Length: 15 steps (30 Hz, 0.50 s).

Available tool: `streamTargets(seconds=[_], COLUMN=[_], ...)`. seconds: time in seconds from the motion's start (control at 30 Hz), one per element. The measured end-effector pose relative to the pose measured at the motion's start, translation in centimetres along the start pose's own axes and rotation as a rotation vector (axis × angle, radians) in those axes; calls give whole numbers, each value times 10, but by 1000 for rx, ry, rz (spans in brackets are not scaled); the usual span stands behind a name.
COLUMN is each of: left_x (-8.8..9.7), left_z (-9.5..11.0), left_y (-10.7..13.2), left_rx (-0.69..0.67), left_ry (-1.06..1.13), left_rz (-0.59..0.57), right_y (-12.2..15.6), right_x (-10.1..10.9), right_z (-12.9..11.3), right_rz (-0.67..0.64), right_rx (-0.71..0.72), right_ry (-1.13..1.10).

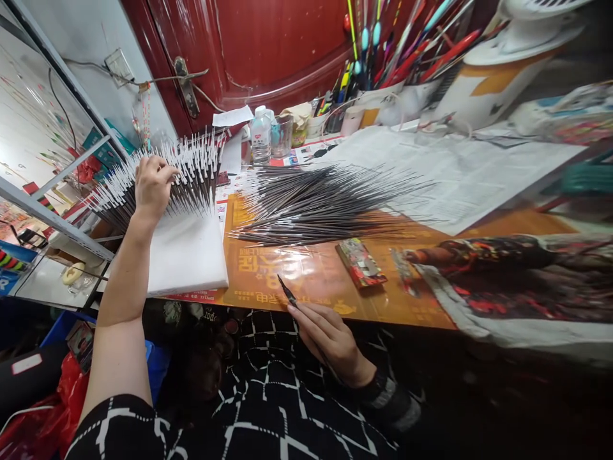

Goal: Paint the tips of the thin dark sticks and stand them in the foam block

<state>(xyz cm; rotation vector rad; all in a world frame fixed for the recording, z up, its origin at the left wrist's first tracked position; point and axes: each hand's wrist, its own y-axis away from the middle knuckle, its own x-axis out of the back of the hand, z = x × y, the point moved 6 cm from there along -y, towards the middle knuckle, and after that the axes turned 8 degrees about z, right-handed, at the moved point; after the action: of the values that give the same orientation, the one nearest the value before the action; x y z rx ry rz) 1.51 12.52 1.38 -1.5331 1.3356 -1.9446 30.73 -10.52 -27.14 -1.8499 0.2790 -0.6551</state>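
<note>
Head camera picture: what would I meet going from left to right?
Bare left hand → clear plastic bottle with a white cap → slim dark pointed stick → small red patterned box → pale cloth stained red and black.

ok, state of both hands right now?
Left hand: fingers bent, at the white-tipped sticks standing in the white block; can't tell if it grips one.
Right hand: closed, holding a dark pen-like tool.

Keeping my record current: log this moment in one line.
left hand: at white-tipped rods, grip unclear | right hand: holding black pen-like tool | white foam block: below left hand's rods | loose dark rods: piled on orange tabletop
</note>
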Motion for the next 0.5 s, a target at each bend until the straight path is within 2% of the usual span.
streamTargets(seconds=[0.13,0.2,0.27,0.37,0.43,0.5], left_x=[29,29,12,-34,-64,-81], left_z=[37,67,103,155,176,183], left_y=[21,46,77,126,149,158], left_rx=[-2,-19,-71,-149,-160,-144], left_ry=[-52,-44,20,104,76,30], left_rz=[162,195,122,-145,-336,-448], right_y=[1,1,2,4,4,3], right_x=[-2,-2,-2,0,3,7], right_z=[2,2,4,6,6,5], right_rz=[9,18,21,18,16,10], right_rx=[-7,-5,-11,-34,-48,-55], right_ry=[2,2,-5,-32,-62,-92])
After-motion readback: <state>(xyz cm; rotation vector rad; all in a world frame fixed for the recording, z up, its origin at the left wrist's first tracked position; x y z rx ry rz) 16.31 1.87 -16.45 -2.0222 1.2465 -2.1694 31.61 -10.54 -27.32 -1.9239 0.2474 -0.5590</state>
